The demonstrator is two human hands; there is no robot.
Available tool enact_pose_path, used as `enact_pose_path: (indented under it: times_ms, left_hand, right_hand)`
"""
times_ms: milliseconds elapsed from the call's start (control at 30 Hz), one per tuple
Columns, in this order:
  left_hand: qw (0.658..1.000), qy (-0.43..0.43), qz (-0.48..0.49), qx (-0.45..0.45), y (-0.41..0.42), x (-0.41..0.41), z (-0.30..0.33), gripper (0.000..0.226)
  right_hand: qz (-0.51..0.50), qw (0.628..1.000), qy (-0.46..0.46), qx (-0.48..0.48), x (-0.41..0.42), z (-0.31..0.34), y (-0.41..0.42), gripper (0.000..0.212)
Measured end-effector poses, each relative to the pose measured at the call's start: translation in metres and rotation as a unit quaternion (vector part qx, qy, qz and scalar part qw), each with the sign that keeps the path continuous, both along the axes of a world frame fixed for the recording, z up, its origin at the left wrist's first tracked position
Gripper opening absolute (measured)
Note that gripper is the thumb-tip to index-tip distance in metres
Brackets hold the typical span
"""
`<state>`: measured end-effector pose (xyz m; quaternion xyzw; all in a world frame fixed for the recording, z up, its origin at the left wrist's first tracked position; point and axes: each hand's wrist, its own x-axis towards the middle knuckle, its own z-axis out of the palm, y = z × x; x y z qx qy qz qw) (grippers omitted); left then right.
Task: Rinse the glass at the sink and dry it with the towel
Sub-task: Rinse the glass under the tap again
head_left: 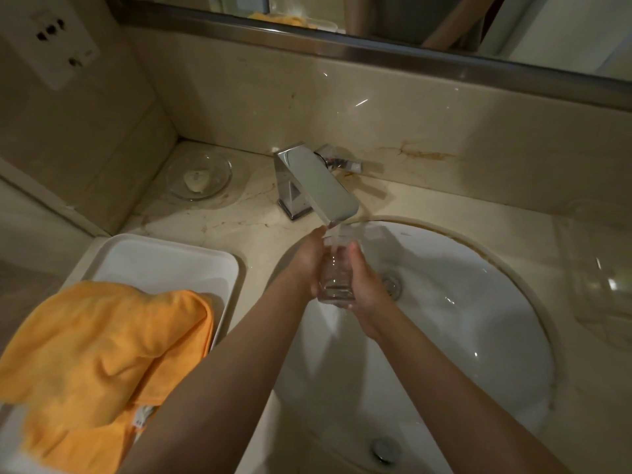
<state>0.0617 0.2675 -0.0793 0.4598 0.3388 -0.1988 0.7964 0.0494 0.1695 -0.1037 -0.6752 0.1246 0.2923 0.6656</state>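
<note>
A clear drinking glass (pixel 337 273) is held upright over the white sink (pixel 478 336), right under the chrome faucet spout (pixel 318 186). Water runs from the spout into its mouth. My left hand (pixel 309 260) wraps the glass from the left and my right hand (pixel 364 283) wraps it from the right, so both grip it. An orange towel (pixel 102 350) lies crumpled over the near part of a white tray (pixel 164 258) at the left of the sink.
A glass soap dish (pixel 200 177) with a soap piece sits in the back left corner. A clear glass vessel (pixel 602 278) stands on the counter at the far right. The sink drain (pixel 393 285) is behind my hands. A mirror runs along the wall above.
</note>
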Motion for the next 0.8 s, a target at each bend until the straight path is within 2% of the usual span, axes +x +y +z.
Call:
enact_pose_path:
  times_ms: [67, 100, 133, 167, 233, 267, 433, 467, 567, 633, 800]
  left_hand:
    - [0.997, -0.023, -0.008, 0.075, -0.007, 0.001, -0.005, 0.042]
    - [0.98, -0.047, -0.054, 0.184, -0.014, -0.002, -0.008, 0.036]
    - [0.945, -0.076, -0.095, 0.304, -0.021, -0.006, -0.01, 0.036]
    - [0.927, -0.086, -0.098, 0.351, -0.028, -0.011, -0.014, 0.043]
    - [0.934, -0.091, -0.051, 0.341, -0.036, -0.021, -0.018, 0.068]
    - [0.933, -0.094, -0.037, 0.346, -0.036, -0.022, -0.019, 0.072]
    - [0.96, -0.076, 0.0, 0.27, -0.024, -0.009, -0.015, 0.06]
    - [0.969, -0.065, 0.008, 0.237, -0.022, -0.007, -0.012, 0.052]
    - [0.999, 0.004, 0.016, 0.045, -0.005, 0.001, -0.007, 0.041]
    - [0.999, 0.022, -0.024, -0.009, 0.006, 0.002, -0.004, 0.033]
    - [0.984, 0.012, -0.177, 0.015, 0.027, 0.0, -0.006, 0.034]
  right_hand:
    - [-0.015, 0.999, 0.041, 0.002, 0.003, -0.003, 0.002, 0.056]
    - [-0.031, 0.998, 0.061, 0.003, 0.004, -0.004, 0.004, 0.058]
    - [-0.049, 0.996, 0.074, 0.005, 0.006, -0.005, 0.004, 0.058]
    - [-0.066, 0.995, 0.078, 0.013, 0.008, -0.006, 0.005, 0.056]
    - [-0.082, 0.994, 0.073, 0.026, 0.011, -0.007, 0.005, 0.053]
    - [-0.082, 0.994, 0.07, 0.028, 0.011, -0.009, 0.004, 0.053]
    - [-0.055, 0.996, 0.051, 0.058, 0.011, -0.007, 0.001, 0.042]
    - [-0.052, 0.996, 0.05, 0.06, 0.011, -0.006, 0.0, 0.044]
    - [-0.025, 0.995, 0.053, 0.079, 0.009, -0.006, -0.004, 0.05]
    - [0.011, 0.996, 0.044, 0.072, 0.01, -0.008, -0.011, 0.049]
    - [0.118, 0.991, 0.028, 0.049, 0.024, 0.004, -0.031, 0.041]
